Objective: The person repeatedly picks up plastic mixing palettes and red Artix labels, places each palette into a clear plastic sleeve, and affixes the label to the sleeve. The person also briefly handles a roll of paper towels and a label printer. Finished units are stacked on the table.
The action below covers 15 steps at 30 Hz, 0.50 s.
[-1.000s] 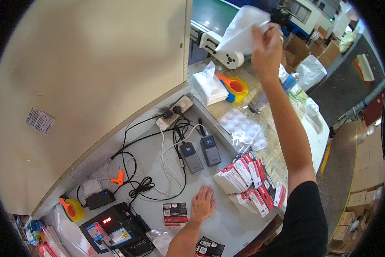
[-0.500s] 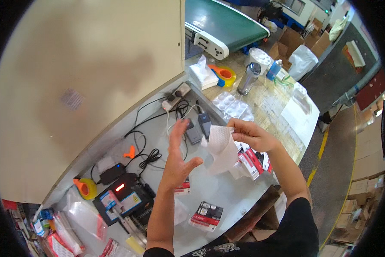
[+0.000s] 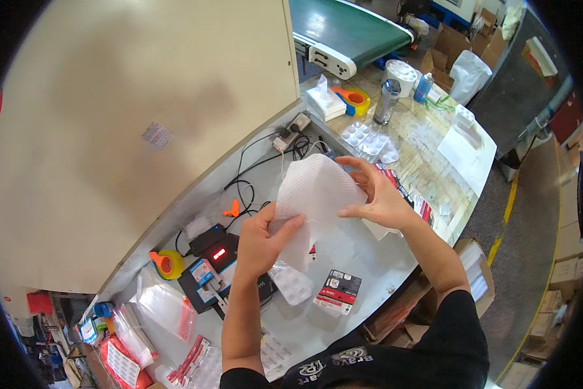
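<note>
A whitish piece of bubble wrap (image 3: 314,185) is spread out above the grey worktop, between my two hands. My left hand (image 3: 260,236) grips its lower left edge, thumb in front and fingers behind. My right hand (image 3: 379,198) is at the wrap's right edge, its thumb and fingers spread apart; whether the fingertips touch the wrap is hard to make out. Below the wrap lie a black, red and white printed card (image 3: 339,292) and a clear plastic blister tray (image 3: 291,283). More printed cards (image 3: 422,209) show beyond my right hand.
On the left stand a black device with a lit red display (image 3: 220,253) and a tape roll (image 3: 168,264), near plastic bags (image 3: 165,305). Cables and a power strip (image 3: 291,131) run along the back panel. A tumbler (image 3: 387,102), tissues (image 3: 326,104) and a green conveyor (image 3: 350,32) are farther back.
The bubble wrap has gone from hanging crumpled in my right hand to being spread out. My left hand, empty before, has taken hold of it; my right hand's pinch has opened.
</note>
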{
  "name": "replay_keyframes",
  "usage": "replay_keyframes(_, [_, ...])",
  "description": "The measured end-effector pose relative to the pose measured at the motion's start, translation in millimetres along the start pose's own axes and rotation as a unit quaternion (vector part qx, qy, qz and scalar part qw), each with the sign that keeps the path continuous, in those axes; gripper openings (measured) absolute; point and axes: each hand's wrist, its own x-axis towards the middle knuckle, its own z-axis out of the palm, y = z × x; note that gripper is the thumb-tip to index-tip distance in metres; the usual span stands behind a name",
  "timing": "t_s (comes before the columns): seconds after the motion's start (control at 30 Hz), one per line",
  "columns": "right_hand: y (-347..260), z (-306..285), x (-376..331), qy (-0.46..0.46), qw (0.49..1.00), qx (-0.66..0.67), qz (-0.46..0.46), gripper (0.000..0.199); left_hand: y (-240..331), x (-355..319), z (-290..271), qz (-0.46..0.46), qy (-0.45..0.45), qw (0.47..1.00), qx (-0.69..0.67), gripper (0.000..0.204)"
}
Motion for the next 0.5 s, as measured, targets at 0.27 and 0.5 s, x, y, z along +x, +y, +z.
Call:
replay_keyframes(0.27, [-27, 39, -31, 0.191, 0.881, -0.337, -0.271, 0.056, 28, -26, -12, 0.011, 0.011, 0.995, -0.095, 0.077])
replay_keyframes(0.5, [-13, 67, -53, 0.019, 0.988, -0.138, -0.061, 0.032, 37, -24, 2, 0.023, 0.019, 0.999, -0.042, 0.070])
